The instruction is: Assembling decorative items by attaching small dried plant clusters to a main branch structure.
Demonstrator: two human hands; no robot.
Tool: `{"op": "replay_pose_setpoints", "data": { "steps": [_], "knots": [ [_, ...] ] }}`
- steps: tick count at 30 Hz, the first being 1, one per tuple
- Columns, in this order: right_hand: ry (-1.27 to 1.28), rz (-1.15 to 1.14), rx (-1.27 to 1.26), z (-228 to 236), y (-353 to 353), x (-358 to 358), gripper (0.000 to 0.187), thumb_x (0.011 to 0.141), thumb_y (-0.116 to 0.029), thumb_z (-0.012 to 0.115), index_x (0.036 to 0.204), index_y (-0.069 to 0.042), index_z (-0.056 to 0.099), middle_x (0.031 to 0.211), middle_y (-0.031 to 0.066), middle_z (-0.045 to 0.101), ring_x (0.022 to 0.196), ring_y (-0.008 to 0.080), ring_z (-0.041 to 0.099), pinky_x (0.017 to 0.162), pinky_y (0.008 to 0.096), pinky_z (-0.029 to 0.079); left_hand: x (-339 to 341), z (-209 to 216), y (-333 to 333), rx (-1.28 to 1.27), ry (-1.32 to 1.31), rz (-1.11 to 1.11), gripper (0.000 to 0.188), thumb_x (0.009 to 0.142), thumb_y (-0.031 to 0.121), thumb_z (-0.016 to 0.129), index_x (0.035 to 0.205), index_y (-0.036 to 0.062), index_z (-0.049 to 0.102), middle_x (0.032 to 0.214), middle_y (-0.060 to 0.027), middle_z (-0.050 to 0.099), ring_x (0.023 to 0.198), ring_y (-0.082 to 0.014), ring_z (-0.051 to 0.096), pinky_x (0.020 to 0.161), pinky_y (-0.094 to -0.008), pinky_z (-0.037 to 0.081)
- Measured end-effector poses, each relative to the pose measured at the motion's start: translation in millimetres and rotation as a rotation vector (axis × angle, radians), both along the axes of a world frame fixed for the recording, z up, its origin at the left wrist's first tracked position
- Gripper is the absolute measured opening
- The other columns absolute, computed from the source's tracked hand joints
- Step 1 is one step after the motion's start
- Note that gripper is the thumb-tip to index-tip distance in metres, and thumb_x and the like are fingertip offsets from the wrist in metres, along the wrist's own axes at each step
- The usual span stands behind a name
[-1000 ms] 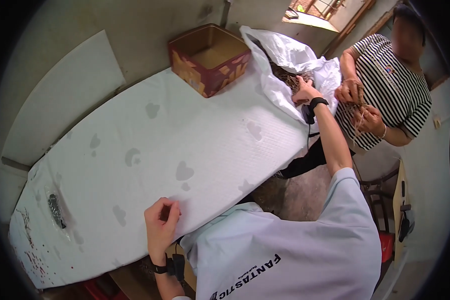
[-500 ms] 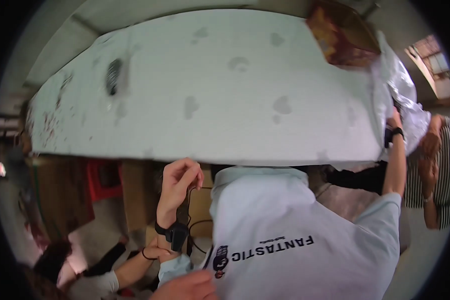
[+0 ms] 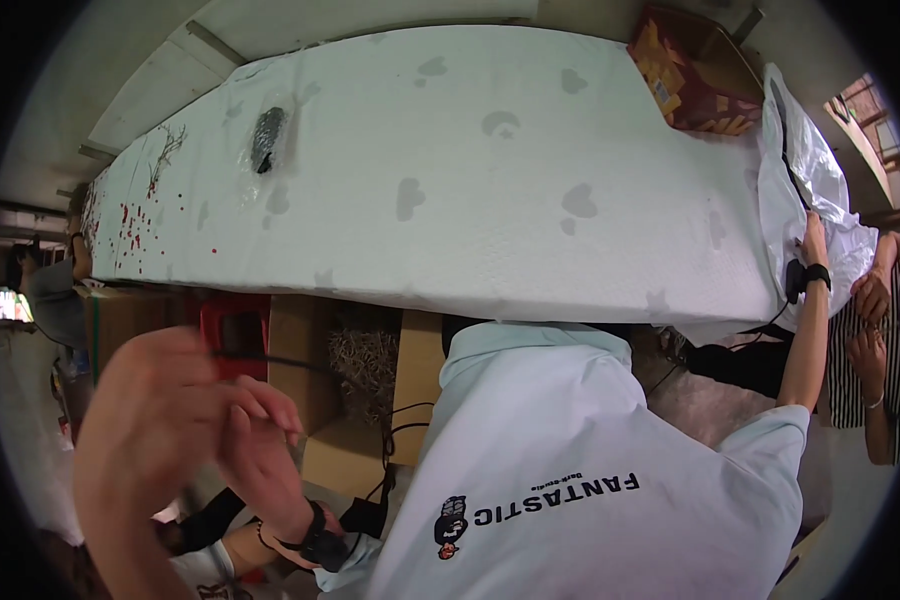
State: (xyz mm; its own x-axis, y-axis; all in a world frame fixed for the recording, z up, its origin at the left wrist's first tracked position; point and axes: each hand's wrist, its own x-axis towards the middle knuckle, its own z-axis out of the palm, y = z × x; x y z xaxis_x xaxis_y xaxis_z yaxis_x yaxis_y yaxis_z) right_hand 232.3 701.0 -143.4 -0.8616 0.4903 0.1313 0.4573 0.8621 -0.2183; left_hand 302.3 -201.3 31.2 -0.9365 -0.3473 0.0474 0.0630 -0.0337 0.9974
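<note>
At far left, a person in grey (image 3: 55,300) is beside the end of the white-covered table (image 3: 450,250), where red bits (image 3: 135,230) are scattered near a thin, dark twig (image 3: 170,150). Below, a co-worker's blurred hand (image 3: 145,410) partly covers the left hand (image 3: 260,450); its visible fingers are bent, but whether they grip anything I cannot tell. Above that, a dark item in clear plastic (image 3: 268,140) lies on the cloth, its long axis nearly upright in view. Under the table edge, a cardboard box holds dry brown strands (image 3: 365,360).

A maroon and orange box (image 3: 695,85) stands open at the far right corner. Just beside it, at the table's right end, is the white sack (image 3: 832,165). Its long axis runs steeply down and slightly rightward, its mouth a dark slit along that line; the sack looks glossy, thin and crumpled. The right hand (image 3: 815,238) is at the slit's lower end, fingers partly hidden, so its grip cannot be told. A person in stripes (image 3: 870,370) is just beyond.
</note>
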Motion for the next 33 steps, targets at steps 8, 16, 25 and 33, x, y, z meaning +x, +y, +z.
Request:
{"op": "replay_pose_setpoints", "data": {
  "steps": [8, 16, 25, 33],
  "knots": [
    [0.024, -0.018, -0.056, -1, -40, -24, 0.046, 0.103, -0.030, 0.029, 0.126, -0.003, 0.056, 0.124, 0.0248, 0.062, 0.115, 0.0358, 0.059, 0.095, 0.0415, 0.047, -12, 1, 79, -0.616, 0.511, -0.669, 0.009, 0.075, -0.004, 0.070, 0.076, -0.0050, 0.061, 0.070, -0.0138, 0.062, 0.057, -0.0253, 0.060, 0.047, -0.0320, 0.045],
    [-0.067, -0.058, -0.036, -4, -64, -6, 0.041, 0.092, -0.006, 0.046, 0.133, -0.002, 0.054, 0.123, 0.0240, 0.064, 0.112, 0.0379, 0.063, 0.095, 0.0403, 0.050, -132, 3, 166, -0.400, 0.433, -0.924, 0.018, 0.088, 0.007, 0.067, 0.074, 0.0002, 0.059, 0.063, -0.0064, 0.056, 0.055, -0.0148, 0.054, 0.050, -0.0285, 0.038],
    [0.043, 0.061, 0.043, -4, -96, -1, 0.065, 0.070, 0.015, 0.053, 0.133, -0.003, 0.055, 0.119, 0.0254, 0.065, 0.115, 0.0427, 0.059, 0.101, 0.0419, 0.047, -265, -82, 193, -0.375, 0.183, -1.120, 0.035, 0.098, 0.025, 0.060, 0.073, 0.0006, 0.056, 0.063, -0.0007, 0.056, 0.057, -0.0071, 0.050, 0.053, -0.0253, 0.039],
    [0.110, -0.090, -0.263, 47, -125, -8, 0.050, 0.073, -0.003, 0.071, 0.123, -0.001, 0.062, 0.118, 0.0232, 0.065, 0.112, 0.0360, 0.062, 0.099, 0.0385, 0.047, -263, -144, 159, -0.163, 0.012, -0.958, 0.032, 0.100, 0.019, 0.058, 0.071, 0.0053, 0.054, 0.063, 0.0017, 0.055, 0.055, -0.0051, 0.050, 0.050, -0.0223, 0.037]
  ]
}}
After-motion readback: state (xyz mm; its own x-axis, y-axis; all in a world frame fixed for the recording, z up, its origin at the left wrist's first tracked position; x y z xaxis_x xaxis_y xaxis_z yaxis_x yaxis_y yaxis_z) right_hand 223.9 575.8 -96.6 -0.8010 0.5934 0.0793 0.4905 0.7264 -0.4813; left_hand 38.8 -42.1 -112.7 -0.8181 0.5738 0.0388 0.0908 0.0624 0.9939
